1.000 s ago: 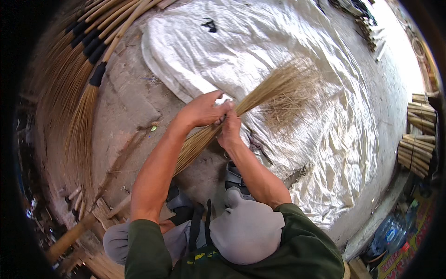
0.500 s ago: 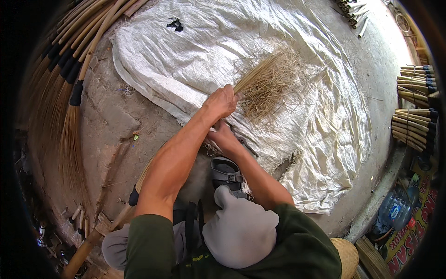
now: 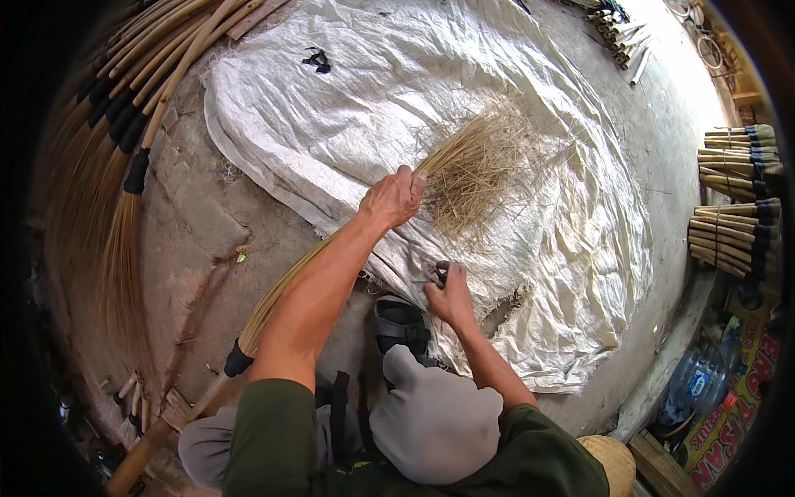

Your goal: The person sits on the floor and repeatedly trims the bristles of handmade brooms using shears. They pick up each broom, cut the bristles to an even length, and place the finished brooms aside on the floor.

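Note:
My left hand (image 3: 392, 199) is closed round the long straw bristles of a broom (image 3: 283, 290), close to their tips. The broom lies slantwise under my left forearm; its dark collar (image 3: 238, 361) and wooden handle point to the lower left. Beyond my fist the bristle tips fan out over a heap of loose straw bits (image 3: 476, 195) on the white woven sheet (image 3: 571, 298). To the right and nearer, my right hand (image 3: 450, 296) is closed on a small dark tool (image 3: 442, 273) at the sheet's edge; most of it is hidden by the fingers.
Several long-handled brooms (image 3: 124, 124) lean at the upper left. Bundled short handles (image 3: 729, 236) lie at the right, and pale tubes (image 3: 625, 37) at the upper right. A black scrap (image 3: 316, 60) rests on the sheet. A plastic water bottle (image 3: 698, 377) stands at the lower right.
My right hand has left its place under my left hand, moved right and nearer, and taken hold of the dark tool. The left hand still grips the bristles.

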`<state>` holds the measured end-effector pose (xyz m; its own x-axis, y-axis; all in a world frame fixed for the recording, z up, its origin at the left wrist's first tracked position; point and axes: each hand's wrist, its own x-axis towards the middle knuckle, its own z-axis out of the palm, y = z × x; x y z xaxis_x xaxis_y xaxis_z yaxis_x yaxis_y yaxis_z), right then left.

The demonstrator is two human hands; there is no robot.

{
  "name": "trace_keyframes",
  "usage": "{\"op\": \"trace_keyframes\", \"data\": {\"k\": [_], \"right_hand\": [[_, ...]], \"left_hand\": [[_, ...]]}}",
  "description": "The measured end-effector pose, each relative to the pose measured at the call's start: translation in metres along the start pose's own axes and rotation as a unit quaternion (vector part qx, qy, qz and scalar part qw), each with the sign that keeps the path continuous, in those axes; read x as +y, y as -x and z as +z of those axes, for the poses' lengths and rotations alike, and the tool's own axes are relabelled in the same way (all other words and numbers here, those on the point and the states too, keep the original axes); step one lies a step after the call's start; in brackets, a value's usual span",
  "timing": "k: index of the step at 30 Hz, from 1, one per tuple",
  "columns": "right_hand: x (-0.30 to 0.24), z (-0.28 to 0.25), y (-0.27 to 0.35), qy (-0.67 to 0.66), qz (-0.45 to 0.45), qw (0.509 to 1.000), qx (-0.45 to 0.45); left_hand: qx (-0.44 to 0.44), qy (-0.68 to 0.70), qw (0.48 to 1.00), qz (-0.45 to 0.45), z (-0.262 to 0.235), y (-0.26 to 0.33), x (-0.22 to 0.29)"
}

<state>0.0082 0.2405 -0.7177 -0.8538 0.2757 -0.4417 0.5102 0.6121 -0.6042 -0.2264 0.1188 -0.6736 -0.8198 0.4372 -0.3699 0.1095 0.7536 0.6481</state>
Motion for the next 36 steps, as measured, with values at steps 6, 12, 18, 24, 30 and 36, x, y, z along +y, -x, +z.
{"op": "trace_keyframes", "data": {"k": [6, 12, 18, 24, 30, 36], "right_hand": [[0.017, -0.042, -0.025, -0.193, 0.151, 0.963, -0.115], [-0.018, -0.086, -0.092, -0.018, 0.015, 0.997, -0.069], [-0.051, -0.098, -0.110, 0.003, 0.002, 0.995, -0.098], [-0.056, -0.103, -0.102, -0.017, 0.021, 0.995, -0.097], [-0.053, -0.096, -0.113, 0.008, -0.018, 0.997, -0.074], [-0.058, -0.096, -0.121, 0.079, -0.012, 0.995, -0.062]], "left_hand": [[-0.014, -0.011, 0.999, 0.027, 0.008, -0.011, -0.017], [-0.044, 0.005, 0.999, 0.015, 0.005, -0.016, -0.021], [-0.036, 0.005, 0.999, 0.024, 0.002, -0.016, -0.021], [-0.031, -0.003, 0.999, 0.009, 0.003, -0.017, -0.022], [-0.031, -0.012, 0.999, 0.023, 0.005, -0.016, -0.020], [-0.072, 0.032, 0.996, 0.034, 0.003, -0.014, -0.016]]}}
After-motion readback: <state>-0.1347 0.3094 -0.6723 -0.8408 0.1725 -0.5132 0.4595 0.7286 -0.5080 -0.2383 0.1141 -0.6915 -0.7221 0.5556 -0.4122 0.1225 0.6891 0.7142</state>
